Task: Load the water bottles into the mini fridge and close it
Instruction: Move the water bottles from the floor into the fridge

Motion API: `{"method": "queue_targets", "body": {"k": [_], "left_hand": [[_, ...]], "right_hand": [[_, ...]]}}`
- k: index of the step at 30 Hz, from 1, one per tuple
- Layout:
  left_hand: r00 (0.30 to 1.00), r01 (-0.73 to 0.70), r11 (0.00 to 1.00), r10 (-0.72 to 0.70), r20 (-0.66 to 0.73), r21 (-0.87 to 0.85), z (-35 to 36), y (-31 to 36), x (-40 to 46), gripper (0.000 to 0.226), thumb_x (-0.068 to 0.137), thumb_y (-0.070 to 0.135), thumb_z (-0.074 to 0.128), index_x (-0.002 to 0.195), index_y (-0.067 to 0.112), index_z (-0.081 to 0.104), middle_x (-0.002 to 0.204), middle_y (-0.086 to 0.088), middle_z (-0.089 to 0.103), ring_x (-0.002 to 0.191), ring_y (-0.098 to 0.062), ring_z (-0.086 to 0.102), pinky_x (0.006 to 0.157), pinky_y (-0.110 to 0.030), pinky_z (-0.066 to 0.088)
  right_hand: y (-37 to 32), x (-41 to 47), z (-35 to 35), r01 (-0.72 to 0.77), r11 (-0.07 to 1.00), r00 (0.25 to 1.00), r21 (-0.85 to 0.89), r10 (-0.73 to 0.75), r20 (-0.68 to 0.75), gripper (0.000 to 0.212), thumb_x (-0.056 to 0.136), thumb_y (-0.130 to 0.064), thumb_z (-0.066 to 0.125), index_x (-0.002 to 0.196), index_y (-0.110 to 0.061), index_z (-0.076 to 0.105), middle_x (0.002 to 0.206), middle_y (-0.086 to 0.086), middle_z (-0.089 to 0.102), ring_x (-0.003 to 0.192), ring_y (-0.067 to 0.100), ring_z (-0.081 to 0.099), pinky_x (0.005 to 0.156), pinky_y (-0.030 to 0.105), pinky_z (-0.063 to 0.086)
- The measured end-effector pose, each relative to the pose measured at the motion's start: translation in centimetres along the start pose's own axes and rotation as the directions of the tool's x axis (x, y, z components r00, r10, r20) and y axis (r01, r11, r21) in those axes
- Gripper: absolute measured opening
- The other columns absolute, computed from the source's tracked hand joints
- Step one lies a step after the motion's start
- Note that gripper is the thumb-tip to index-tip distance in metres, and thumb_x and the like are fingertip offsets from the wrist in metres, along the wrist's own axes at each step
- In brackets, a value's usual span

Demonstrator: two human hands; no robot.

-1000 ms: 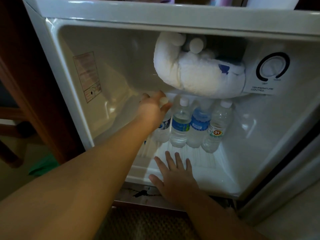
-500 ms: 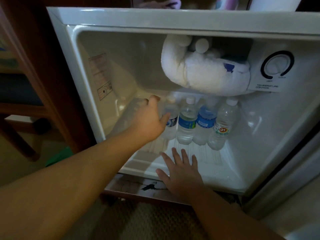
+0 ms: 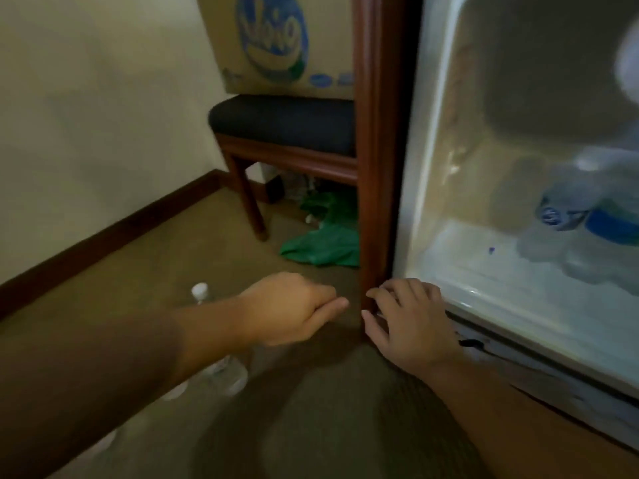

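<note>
water bottle [image 3: 221, 361] stands upright on the carpet [image 3: 311, 409] at near left, white cap up, long axis vertical, its middle hidden behind your left forearm. another bottle or two seem to sit nearer and further left, too blurred to be sure. your left hand [image 3: 290, 307] is above and just right of that bottle's cap, so the thing you want lies down and back toward you from the knuckles, not ahead. left hand is clearly the nearer one; right hand [image 3: 408, 323] is well right, by the fridge.

left hand: fingers curled in loosely, thumb alongside, holding nothing, palm down, forearm reaching across from the near left. right hand: fingers spread, flat, empty, resting at the foot of the wooden frame [image 3: 375, 150] beside the fridge's near left corner, prob. bracing you.

mini fridge [image 3: 484, 281] is at right, door side open, with several bottles [image 3: 567, 216] standing toward the back right of its floor; blur hides the count.

my guess at the next move: drop the left hand back and down, wrap the bottle below the cap, then swing it right into the fridge.
</note>
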State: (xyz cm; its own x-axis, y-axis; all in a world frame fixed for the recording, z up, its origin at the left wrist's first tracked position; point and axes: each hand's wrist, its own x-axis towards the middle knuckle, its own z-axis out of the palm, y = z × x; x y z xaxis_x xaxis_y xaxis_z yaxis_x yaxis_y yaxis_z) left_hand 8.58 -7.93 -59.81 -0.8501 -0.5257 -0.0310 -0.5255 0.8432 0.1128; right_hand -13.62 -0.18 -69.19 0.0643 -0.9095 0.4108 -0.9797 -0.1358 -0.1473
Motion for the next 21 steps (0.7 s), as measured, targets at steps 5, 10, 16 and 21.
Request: {"method": "queue_targets", "body": {"k": [5, 10, 16, 21], "left_hand": [[0.970, 0.242, 0.967, -0.240, -0.038, 0.082, -1.2, -7.6, -5.2, 0.044, 0.107, 0.055, 0.026, 0.071, 0.034, 0.040, 0.060, 0.008, 0.048, 0.053, -0.003, 0.045, 0.063, -0.032, 0.039], [0.902, 0.432, 0.886, -0.426, -0.074, 0.166, -3.1, -13.4, -8.9, 0.049, 0.106, 0.061, 0.030, 0.074, 0.030, 0.050, 0.064, 0.006, 0.057, 0.059, -0.011, 0.055, 0.061, -0.036, 0.047], [0.728, 0.654, 0.744, -0.668, 0.155, 0.138, -3.7, -17.6, -13.4, 0.047, 0.091, 0.078, 0.047, 0.099, 0.033, 0.059, 0.088, 0.006, 0.066, 0.082, -0.011, 0.063, 0.076, -0.036, 0.056], [0.534, 0.754, 0.642, -0.724, 0.437, 0.141, -2.6, -19.7, -16.4, 0.045, 0.095, 0.057, 0.063, 0.127, 0.028, 0.054, 0.120, 0.001, 0.061, 0.105, -0.017, 0.060, 0.088, -0.036, 0.052]], "right_hand": [[-5.8, 1.2, 3.5, 0.226, 0.960, 0.968, 0.162, -0.241, 0.075, 0.037, 0.102, -0.051, 0.044, 0.125, -0.027, 0.062, 0.110, -0.006, 0.055, 0.097, 0.013, 0.050, 0.081, 0.032, 0.041], [-11.5, 3.4, 5.9, 0.257, 0.930, 0.941, 0.263, -0.303, 0.154, 0.040, 0.102, -0.054, 0.040, 0.126, -0.029, 0.060, 0.111, -0.008, 0.056, 0.101, 0.012, 0.054, 0.086, 0.033, 0.048], [-18.6, 6.6, 6.5, 0.079, 0.881, 0.954, 0.466, -0.202, 0.220, 0.054, 0.099, -0.064, 0.040, 0.146, -0.036, 0.040, 0.122, -0.012, 0.049, 0.112, 0.005, 0.047, 0.093, 0.030, 0.048], [-23.2, 8.4, 7.7, 0.016, 0.862, 0.903, 0.507, -0.230, 0.363, 0.063, 0.097, -0.073, 0.038, 0.152, -0.044, 0.028, 0.129, -0.005, 0.044, 0.120, 0.014, 0.046, 0.094, 0.038, 0.050]]}}
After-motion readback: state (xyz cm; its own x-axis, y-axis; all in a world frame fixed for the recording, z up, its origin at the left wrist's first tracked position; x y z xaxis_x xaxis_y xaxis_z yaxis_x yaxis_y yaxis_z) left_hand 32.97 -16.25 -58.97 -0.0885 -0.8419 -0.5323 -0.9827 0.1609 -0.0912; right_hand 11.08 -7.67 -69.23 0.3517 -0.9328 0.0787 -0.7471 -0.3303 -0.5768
